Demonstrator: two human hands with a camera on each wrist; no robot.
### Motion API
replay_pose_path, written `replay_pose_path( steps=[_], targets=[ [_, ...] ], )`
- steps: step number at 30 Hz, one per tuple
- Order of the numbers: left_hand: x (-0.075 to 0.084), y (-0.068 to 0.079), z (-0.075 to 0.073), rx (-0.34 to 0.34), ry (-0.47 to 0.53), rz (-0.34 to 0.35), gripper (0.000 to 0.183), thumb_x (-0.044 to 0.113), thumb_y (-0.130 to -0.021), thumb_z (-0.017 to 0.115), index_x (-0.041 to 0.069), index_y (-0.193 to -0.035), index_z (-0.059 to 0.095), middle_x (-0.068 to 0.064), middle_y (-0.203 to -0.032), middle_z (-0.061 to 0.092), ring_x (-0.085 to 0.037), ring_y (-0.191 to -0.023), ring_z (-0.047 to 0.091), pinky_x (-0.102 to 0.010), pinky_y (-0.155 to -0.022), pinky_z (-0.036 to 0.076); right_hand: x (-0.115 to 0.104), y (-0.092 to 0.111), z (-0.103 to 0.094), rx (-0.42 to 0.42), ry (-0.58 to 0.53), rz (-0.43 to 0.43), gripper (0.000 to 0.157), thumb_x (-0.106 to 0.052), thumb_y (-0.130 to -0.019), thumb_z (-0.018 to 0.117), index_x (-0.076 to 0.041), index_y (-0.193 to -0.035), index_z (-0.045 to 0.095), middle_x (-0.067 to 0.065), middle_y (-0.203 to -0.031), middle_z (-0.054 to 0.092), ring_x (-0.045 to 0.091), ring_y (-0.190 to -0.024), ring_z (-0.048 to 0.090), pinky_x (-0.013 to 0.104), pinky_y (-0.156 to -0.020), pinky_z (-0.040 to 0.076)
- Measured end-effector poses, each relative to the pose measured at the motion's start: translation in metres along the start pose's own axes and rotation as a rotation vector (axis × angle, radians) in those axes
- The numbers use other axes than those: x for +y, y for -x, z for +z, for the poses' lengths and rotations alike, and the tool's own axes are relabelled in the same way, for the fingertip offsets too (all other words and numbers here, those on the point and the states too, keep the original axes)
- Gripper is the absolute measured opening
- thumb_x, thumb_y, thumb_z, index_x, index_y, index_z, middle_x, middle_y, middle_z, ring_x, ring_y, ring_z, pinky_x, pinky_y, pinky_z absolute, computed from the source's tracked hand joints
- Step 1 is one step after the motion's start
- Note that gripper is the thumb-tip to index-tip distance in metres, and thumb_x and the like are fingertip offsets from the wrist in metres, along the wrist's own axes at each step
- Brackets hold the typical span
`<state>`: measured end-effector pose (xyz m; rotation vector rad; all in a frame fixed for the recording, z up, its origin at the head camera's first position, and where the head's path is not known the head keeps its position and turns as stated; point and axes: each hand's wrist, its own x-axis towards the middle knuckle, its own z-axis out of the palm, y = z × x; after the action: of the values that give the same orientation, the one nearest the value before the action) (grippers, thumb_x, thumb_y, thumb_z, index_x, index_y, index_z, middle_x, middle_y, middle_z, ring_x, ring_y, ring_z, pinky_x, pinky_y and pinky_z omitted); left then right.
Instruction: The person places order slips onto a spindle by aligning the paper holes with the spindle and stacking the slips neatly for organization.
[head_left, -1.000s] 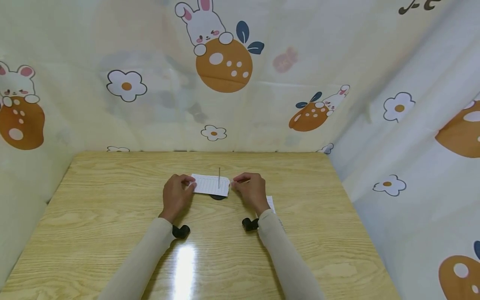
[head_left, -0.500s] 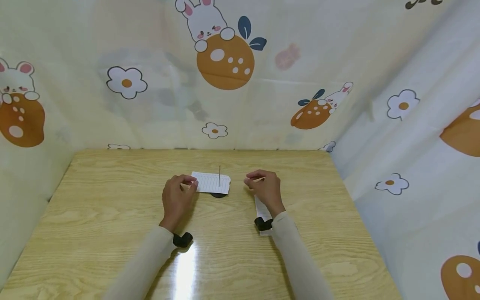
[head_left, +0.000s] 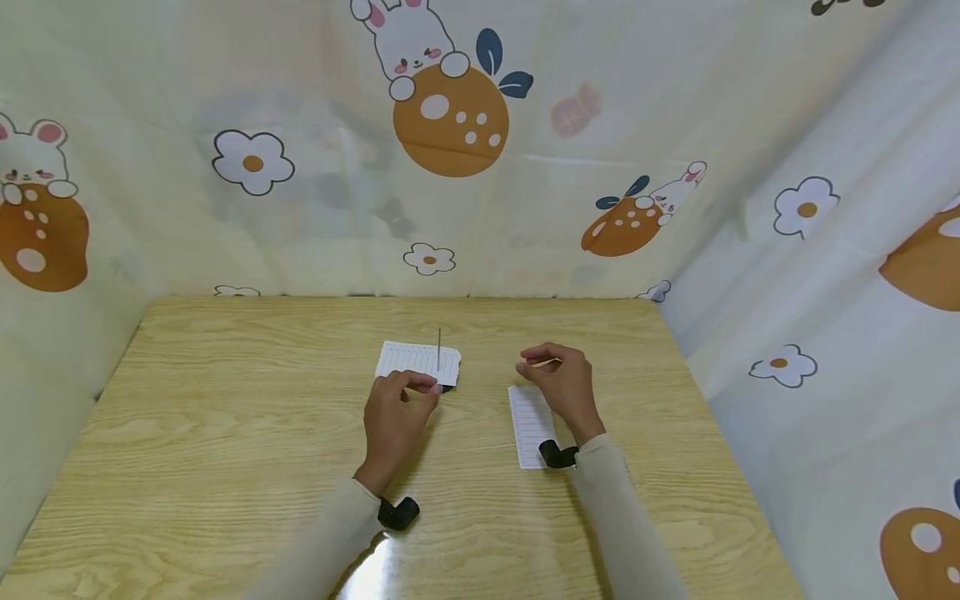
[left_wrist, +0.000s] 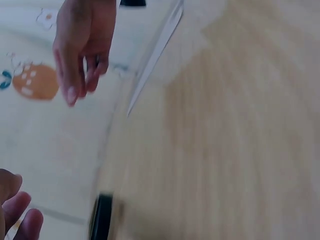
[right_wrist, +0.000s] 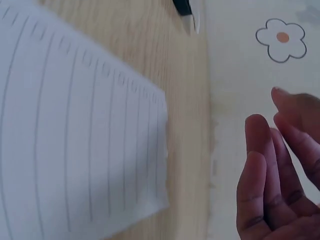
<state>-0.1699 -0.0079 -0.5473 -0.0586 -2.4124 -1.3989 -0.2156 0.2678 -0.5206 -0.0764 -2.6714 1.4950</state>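
A slip of lined white paper (head_left: 408, 360) sits low on an upright paper spike (head_left: 439, 346), whose dark round base (left_wrist: 101, 217) shows in the left wrist view. My left hand (head_left: 397, 421) hovers just in front of that slip, thumb and forefinger close together, with nothing seen between them. A second lined slip (head_left: 528, 429) lies on the table to the right; the right wrist view shows this slip (right_wrist: 95, 130) large, with one ragged edge. Over its right side is my right hand (head_left: 564, 385), fingers loosely bent and holding nothing.
The wood-grain table (head_left: 225, 433) reaches back to a patterned curtain (head_left: 322, 225). Another curtain (head_left: 750, 292) runs along the right side. Dark wrist cameras (head_left: 399, 513) sit at both cuffs.
My right hand has moved away from the spiked slip to the right, uncovering the second slip. My left hand has let go of the spiked slip's left end and come nearer and rightward.
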Motion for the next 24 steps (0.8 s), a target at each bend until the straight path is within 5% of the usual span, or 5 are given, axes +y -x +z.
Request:
replay_pose_path(
  steps=[12,24],
  targets=[
    [0.030,0.036,0.043,-0.126,0.046,0.022,0.017,0.027,-0.085,0.090,0.023,-0.098,0.080,0.005,-0.089,0.077,-0.017,-0.082,0.057,-0.025,-0.072,0.045,0.015,0.003,-0.016,-0.083,0.057,0.001,0.029,-0.014,-0.089,0.087,-0.009,-0.117,0.079,0.010,-0.109,0.078,0.021,-0.092,0.075,0.028,-0.079,0.061],
    [0.042,0.061,0.072,-0.210,0.031,0.031,0.024,0.025,-0.078,0.095,0.026,-0.097,0.080,0.007,-0.089,0.075,-0.011,-0.081,0.053,-0.019,-0.071,0.041,0.030,0.004,-0.015,-0.120,0.196,0.003,0.030,-0.009,-0.087,0.088,-0.015,-0.115,0.081,0.007,-0.118,0.080,0.030,-0.113,0.071,0.052,-0.099,0.055]
  ],
)
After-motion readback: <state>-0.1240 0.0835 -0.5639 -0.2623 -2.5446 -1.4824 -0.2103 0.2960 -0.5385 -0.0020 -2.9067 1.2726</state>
